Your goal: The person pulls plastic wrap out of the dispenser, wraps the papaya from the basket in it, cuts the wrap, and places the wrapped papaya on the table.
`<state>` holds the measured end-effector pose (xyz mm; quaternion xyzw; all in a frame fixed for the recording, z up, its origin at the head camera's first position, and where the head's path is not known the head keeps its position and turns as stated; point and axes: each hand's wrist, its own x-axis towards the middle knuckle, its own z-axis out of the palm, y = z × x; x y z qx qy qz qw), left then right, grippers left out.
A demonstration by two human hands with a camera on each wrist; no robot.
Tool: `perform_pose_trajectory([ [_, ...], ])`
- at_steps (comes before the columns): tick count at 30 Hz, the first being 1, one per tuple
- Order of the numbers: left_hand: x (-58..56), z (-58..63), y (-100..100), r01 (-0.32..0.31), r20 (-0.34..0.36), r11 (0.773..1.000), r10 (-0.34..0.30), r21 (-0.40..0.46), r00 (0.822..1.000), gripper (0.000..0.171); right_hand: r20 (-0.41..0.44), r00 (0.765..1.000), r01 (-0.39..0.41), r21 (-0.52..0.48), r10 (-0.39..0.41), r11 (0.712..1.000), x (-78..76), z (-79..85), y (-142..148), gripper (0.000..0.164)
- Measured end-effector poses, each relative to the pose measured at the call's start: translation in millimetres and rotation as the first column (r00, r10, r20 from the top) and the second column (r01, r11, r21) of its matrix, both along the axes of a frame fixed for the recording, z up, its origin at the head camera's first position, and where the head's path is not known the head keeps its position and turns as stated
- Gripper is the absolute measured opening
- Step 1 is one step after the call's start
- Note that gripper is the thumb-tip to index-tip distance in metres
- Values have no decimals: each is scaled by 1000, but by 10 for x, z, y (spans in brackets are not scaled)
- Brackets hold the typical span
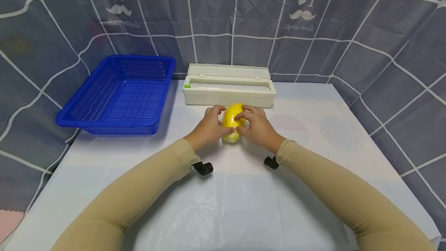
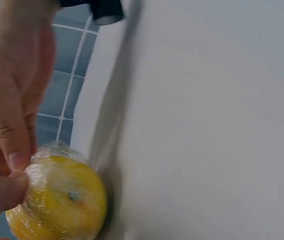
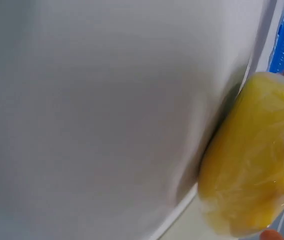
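A yellow oblong fruit point(image 1: 230, 116) wrapped in clear cling film sits upright on the table between both hands. My left hand point(image 1: 210, 126) holds its left side, fingers curled behind it and thumb at the front. On the opposite side my right hand point(image 1: 258, 126) grips it with bent fingers, its thumb near the left thumb. In the left wrist view, the thumb tips meet beside the gathered film on the fruit's end point(image 2: 72, 200), where a dark spot shows. The right wrist view shows the smooth wrapped side point(image 3: 249, 155), with fingertips partly cut off at the edge.
Just behind the hands lies a long white cling film box point(image 1: 228, 97), its lid raised and a green slider at its left. A blue plastic basket point(image 1: 115, 121) stands at the back left. Grey checked curtains point(image 1: 209, 14) enclose the white-covered table point(image 1: 244, 212).
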<state>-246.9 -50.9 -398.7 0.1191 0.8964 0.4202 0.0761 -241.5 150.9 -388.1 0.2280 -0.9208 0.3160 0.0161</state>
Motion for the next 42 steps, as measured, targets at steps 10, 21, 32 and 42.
perform_pose_trajectory([
  [10, -173, 24, -42, 46, 108, 999, -49, 26, 993, 78, 107, 994, -41, 92, 31, 995, -185, 7, 104, 72],
  [21, -144, 17, -16, -25, 132, 997, 16, 73, 991, 68, 147, 988, -62, 121, 44, 991, -224, 55, 109, 78],
  [32, -137, 4, -33, -7, 115, 1000, 4, 22, 993, 66, 143, 986, -101, 119, 84, 988, -191, 53, 130, 80],
  [42, -124, -34, -70, -1, 114, 999, -4, 44, 994, 60, 151, 986, -86, 128, 67, 988, -189, 25, 100, 85],
])
